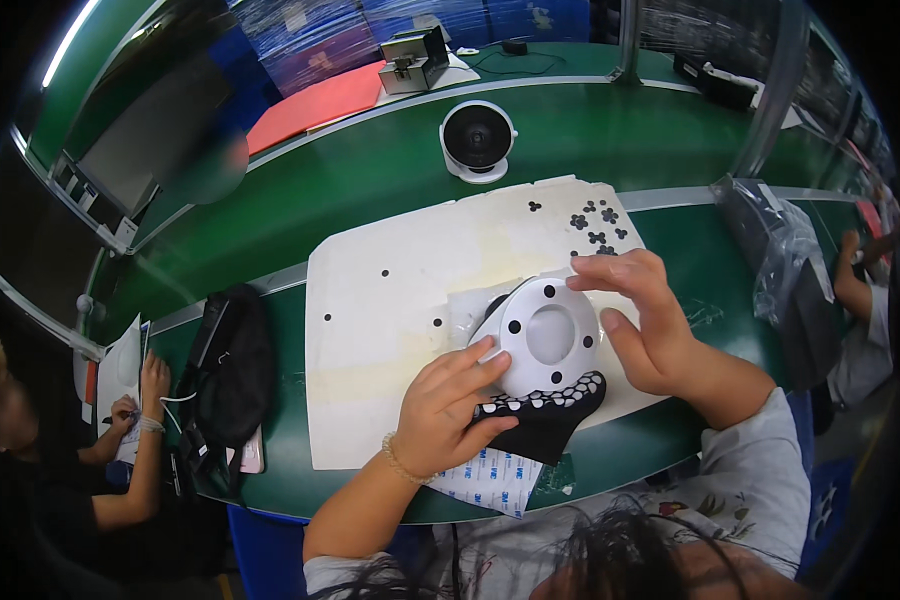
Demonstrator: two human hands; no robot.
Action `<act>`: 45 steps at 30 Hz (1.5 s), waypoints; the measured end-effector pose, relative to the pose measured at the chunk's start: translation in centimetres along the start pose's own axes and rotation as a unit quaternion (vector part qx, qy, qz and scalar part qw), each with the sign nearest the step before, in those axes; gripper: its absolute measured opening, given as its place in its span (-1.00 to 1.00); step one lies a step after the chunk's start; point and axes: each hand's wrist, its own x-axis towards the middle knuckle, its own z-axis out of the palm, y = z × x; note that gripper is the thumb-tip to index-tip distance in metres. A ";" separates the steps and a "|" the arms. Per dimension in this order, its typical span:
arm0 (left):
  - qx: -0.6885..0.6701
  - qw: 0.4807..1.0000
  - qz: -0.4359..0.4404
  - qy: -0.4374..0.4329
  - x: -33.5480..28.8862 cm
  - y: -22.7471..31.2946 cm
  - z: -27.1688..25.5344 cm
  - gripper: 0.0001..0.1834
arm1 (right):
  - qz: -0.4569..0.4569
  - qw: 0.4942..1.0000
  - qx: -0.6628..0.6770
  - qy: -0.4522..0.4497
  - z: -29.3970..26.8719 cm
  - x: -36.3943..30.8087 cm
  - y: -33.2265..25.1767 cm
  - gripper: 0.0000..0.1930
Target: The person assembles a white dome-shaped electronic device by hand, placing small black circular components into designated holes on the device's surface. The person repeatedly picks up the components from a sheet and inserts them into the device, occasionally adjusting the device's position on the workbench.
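A white round base (521, 361) with a hole in its middle is tilted up over the card, with several black round pads stuck on its ring. My left hand (448, 408) grips its left edge, with the thumb lower down by a black sheet with rows of white round spots (542, 420). My right hand (645, 325) is at the base's right side, thumb and fingers apart, with the fingertips close to the upper rim. Below my left hand lies a white backing sheet with blue print (488, 482).
A large off-white card (370, 390) covers the green table, with loose black pads (597, 238) at its far right. Behind stands a white round device with a black face (478, 140). A black bag (232, 370) and a writing person are left; a plastic-wrapped grey item (785, 265) is right.
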 end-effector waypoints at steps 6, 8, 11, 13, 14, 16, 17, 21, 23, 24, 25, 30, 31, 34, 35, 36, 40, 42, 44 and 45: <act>0.003 1.000 0.005 0.001 0.1 0.1 0.0 -0.65 | -0.025 0.999 0.027 0.010 1.0 0.1 0.7 -0.38; 0.005 1.000 0.005 -0.001 0.2 0.0 0.0 -0.65 | -0.039 0.999 -0.003 0.000 1.1 0.1 0.7 -0.39; 0.003 1.000 0.005 0.002 0.2 0.0 0.1 -0.66 | -0.066 0.996 -0.064 -0.022 1.3 0.1 0.4 -0.39; 0.001 1.000 0.004 0.001 0.2 0.0 0.1 -0.66 | -0.084 0.993 -0.087 -0.011 1.4 -0.1 0.1 -0.38; 0.001 1.000 0.004 -0.001 0.2 0.1 0.1 -0.66 | -0.086 0.993 -0.086 -0.007 1.4 -0.1 0.1 -0.37; 0.001 1.000 0.006 0.002 0.1 0.1 0.1 -0.65 | -0.090 0.992 -0.084 -0.001 1.3 0.1 0.2 -0.37; 0.002 1.000 0.007 0.004 0.0 0.1 0.1 -0.65 | -0.070 0.996 -0.053 0.007 1.2 0.1 0.3 -0.39; 0.007 1.000 0.005 0.002 0.0 0.2 0.0 -0.67 | -0.014 0.997 -0.072 -0.017 -0.4 0.6 0.5 -0.49; 0.019 1.000 -0.002 -0.002 0.1 0.2 -0.3 -0.69 | -0.001 0.992 -0.110 -0.056 -0.7 1.9 0.6 -0.59; 0.004 1.000 0.003 0.004 0.3 0.1 -0.2 -0.70 | -0.015 0.988 -0.131 -0.082 -0.8 2.5 0.7 -0.59; -0.006 1.000 0.007 0.010 0.5 0.3 -0.1 -0.71 | -0.031 0.983 -0.149 -0.107 -0.9 3.1 0.4 -0.60; -0.011 1.000 0.017 0.014 0.0 -0.1 0.1 -0.70 | 0.019 0.950 -0.120 -0.288 -1.0 6.2 0.3 -0.65; -0.001 1.000 0.020 0.021 -0.1 -0.1 0.0 -0.70 | 0.024 0.949 -0.109 -0.294 -1.0 6.7 0.3 -0.66; 0.005 0.998 0.038 0.040 -0.3 0.2 0.0 -0.69 | 0.043 0.947 -0.075 -0.308 -1.9 7.7 0.5 -0.72; 0.008 0.998 0.042 0.055 -0.3 0.4 -0.2 -0.69 | 0.030 0.947 -0.057 -0.316 -2.2 8.7 0.7 -0.74; 0.012 0.997 0.043 0.067 -0.5 0.4 -0.5 -0.69 | 0.051 0.955 -0.029 -0.291 -2.2 9.6 1.0 -0.74; 0.008 0.994 0.076 0.078 -0.9 0.2 0.1 -0.69 | 0.131 0.984 -0.036 -0.119 -1.5 11.3 5.2 -0.74; 0.012 0.988 0.104 0.111 -0.9 -0.2 0.6 -0.68 | 0.240 0.965 -0.037 -0.099 1.9 14.3 7.0 -0.81; -0.047 0.996 0.061 0.048 -1.7 -0.3 1.2 -0.68 | 0.075 0.980 -0.181 -0.041 5.7 14.9 11.9 -0.83; -0.075 0.996 0.038 0.026 -2.2 0.2 1.3 -0.68 | 0.009 0.964 -0.261 -0.047 8.1 16.1 13.1 -0.84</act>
